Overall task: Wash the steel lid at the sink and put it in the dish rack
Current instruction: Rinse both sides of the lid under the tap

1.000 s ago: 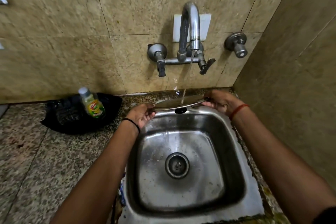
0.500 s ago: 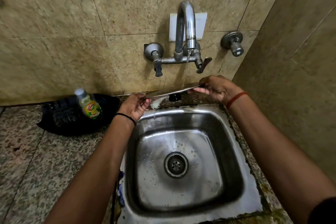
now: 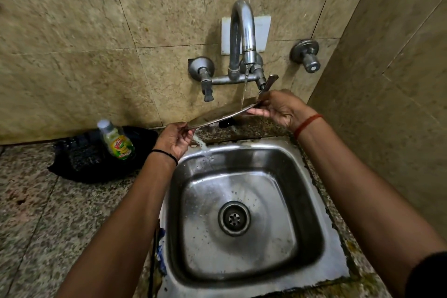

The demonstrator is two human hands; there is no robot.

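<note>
I hold the flat steel lid (image 3: 219, 117) edge-on under the running tap (image 3: 243, 38), above the back rim of the steel sink (image 3: 312, 201). The lid tilts, its right side higher. My left hand (image 3: 175, 139) pinches the low left edge and my right hand (image 3: 278, 109) grips the high right edge. Water falls from the spout onto the lid and runs off its left end into the sink. A black knob shows under the lid. No dish rack is in view.
A dish soap bottle (image 3: 117, 141) stands on a black tray (image 3: 79, 159) on the speckled stone counter (image 3: 48, 213) to the left. A second valve (image 3: 307, 57) sticks out of the tiled wall. A tiled side wall (image 3: 399, 104) closes in on the right.
The lid has risen from flat over the sink's back rim to a tilt with the right side up. Water now runs off its left end.
</note>
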